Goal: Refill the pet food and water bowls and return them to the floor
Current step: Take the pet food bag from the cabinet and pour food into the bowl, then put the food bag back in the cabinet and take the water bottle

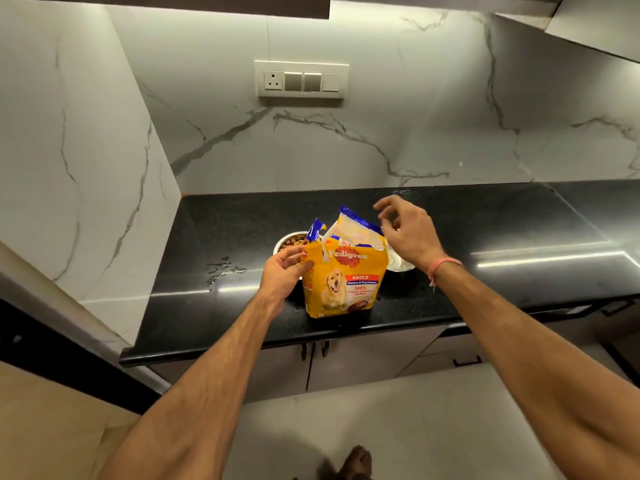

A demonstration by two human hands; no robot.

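Observation:
A yellow pet food bag (343,278) stands upright on the black countertop (485,237), its torn top open. My left hand (282,273) rests against the bag's left edge, fingers loosely curled on it. My right hand (407,230) hovers at the bag's upper right corner with fingers spread, holding nothing. Behind the bag on the left sits a white bowl (289,241) with brown kibble in it. A second white bowl (398,263) shows partly behind the bag and under my right wrist; its contents are hidden.
Water drops (223,268) lie on the counter left of the bowls. A marble wall with a switch plate (301,79) stands behind. Cabinet doors with black handles (313,349) are below the counter edge. My foot (358,462) stands on the pale floor.

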